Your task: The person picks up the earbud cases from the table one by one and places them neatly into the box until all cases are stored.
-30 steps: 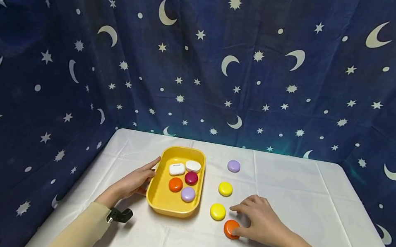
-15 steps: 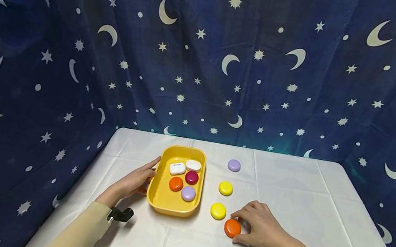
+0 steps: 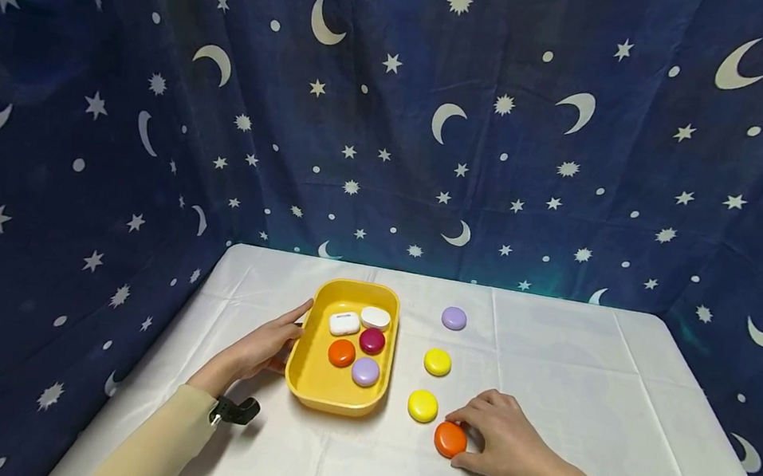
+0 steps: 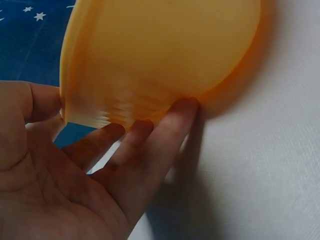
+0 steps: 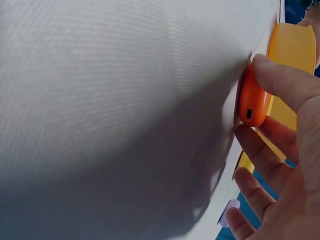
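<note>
At the right front my right hand (image 3: 503,439) pinches an orange round earbud case (image 3: 450,440) between thumb and forefinger. Seen from the right wrist, that glossy orange case (image 5: 255,97) shows a small dark port on its edge and sits on the cloth. My left hand (image 3: 262,347) rests against the left side of a yellow tray (image 3: 314,391). From the left wrist, its fairly straight fingers (image 4: 175,120) touch the tray's outer wall. Inside the tray lie two white cases (image 3: 344,324), a dark red one (image 3: 371,340), an orange one (image 3: 341,353) and a lilac one (image 3: 365,372).
Right of the tray, two yellow round cases (image 3: 422,406) and a lilac one (image 3: 454,318) lie in a loose line on the white tablecloth (image 3: 554,357). A dark blue star-and-moon curtain (image 3: 398,111) surrounds the table's back and sides.
My right hand has shifted slightly down and right, bringing thumb and forefinger to opposite sides of the orange case. The left hand and tray stay put.
</note>
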Motion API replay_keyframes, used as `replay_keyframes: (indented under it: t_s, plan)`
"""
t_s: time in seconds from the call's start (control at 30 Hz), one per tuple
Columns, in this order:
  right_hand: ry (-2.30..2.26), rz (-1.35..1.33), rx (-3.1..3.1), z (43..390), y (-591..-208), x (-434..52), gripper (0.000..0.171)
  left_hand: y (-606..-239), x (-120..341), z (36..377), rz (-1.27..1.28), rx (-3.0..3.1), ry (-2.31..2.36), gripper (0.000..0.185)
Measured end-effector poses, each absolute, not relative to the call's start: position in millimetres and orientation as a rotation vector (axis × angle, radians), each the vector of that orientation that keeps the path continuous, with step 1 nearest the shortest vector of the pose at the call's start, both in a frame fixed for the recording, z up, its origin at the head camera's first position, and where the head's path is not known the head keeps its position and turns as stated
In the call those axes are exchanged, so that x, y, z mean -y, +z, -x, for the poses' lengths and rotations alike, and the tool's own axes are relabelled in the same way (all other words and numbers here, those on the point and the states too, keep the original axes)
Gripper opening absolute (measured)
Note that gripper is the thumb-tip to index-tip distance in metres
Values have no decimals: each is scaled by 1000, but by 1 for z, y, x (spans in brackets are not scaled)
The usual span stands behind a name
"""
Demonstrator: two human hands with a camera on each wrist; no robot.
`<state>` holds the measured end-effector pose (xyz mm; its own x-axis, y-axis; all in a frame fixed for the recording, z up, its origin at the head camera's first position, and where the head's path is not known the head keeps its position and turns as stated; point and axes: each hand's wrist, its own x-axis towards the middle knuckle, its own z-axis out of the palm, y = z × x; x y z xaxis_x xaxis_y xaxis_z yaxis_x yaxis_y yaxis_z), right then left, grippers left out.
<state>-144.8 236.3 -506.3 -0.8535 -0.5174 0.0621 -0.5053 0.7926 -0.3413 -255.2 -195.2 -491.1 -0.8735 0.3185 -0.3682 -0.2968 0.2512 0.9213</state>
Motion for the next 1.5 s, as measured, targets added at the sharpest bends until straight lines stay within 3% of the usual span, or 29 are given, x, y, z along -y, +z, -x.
replay_keyframes:
  t_s: [0.37,0.73,1.5]
  plan:
    - [-569,895,-2967,147,-504,-238,46,-480,190,258,40,-2007,1671,67]
    - [-650,861,-3038,160,-474,-230,46,-479,191,259,27,-1999,1674,66]
    - [-648,936,-2985,240,-432,-125,49,-480,193,257,16,-2013,1660,65]
